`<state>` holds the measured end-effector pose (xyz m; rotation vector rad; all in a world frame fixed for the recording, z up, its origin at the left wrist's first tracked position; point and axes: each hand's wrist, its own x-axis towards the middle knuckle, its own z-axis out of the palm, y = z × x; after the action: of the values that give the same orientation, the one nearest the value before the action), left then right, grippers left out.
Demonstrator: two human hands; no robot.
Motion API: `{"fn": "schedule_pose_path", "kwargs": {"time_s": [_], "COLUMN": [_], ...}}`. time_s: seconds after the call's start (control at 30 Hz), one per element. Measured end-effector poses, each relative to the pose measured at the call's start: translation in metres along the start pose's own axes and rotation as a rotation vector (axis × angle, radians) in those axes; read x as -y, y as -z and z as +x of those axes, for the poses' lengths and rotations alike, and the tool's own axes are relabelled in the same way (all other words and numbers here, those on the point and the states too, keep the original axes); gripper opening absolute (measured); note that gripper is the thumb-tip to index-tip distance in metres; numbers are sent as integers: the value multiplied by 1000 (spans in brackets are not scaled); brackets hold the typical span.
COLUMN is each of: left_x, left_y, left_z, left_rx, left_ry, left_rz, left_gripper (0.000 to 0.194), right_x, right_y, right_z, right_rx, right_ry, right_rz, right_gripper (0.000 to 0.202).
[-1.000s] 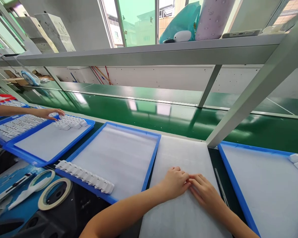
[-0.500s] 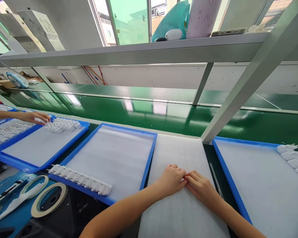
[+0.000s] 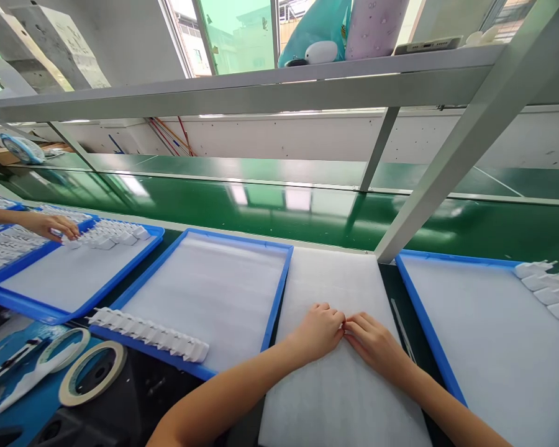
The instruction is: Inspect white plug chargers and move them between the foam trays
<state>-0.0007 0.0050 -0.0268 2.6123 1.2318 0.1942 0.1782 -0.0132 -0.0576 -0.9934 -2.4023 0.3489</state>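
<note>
My left hand [image 3: 320,329] and my right hand [image 3: 371,338] meet fingertip to fingertip over a long white sheet [image 3: 307,403]. Both are closed in a pinch; whatever sits between the fingers is hidden or too small to make out. To the left lies a blue-rimmed tray [image 3: 279,292] lined in white. A row of white plastic parts [image 3: 149,334] rests along its near edge. On the right, another blue-rimmed tray [image 3: 428,344] carries several white parts [image 3: 547,288] at its far right corner.
At far left a co-worker's hand [image 3: 51,225] touches white parts in a third blue tray [image 3: 97,298]. Tape rolls [image 3: 93,374] and a white-handled tool [image 3: 32,379] lie at lower left. A slanted metal post [image 3: 447,149] stands behind, below a shelf [image 3: 242,93]. Beyond runs a green surface [image 3: 190,198].
The camera view has shifted slightly. My two hands stay pinched together in nearly the same place. The co-worker's hand has moved a little left and down over its tray.
</note>
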Motion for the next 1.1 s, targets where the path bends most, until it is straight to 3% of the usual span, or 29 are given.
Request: {"fn": "schedule_pose_path", "kwargs": {"time_s": [1.1], "left_x": [1], "left_y": [9], "left_z": [4], "left_rx": [2], "left_ry": [-19], "left_rz": [-16], "left_gripper": [12], "right_x": [5], "right_y": [10], "right_z": [10], "right_rx": [8], "right_ry": [-3], "right_rz": [-99], "right_gripper": [16]}}
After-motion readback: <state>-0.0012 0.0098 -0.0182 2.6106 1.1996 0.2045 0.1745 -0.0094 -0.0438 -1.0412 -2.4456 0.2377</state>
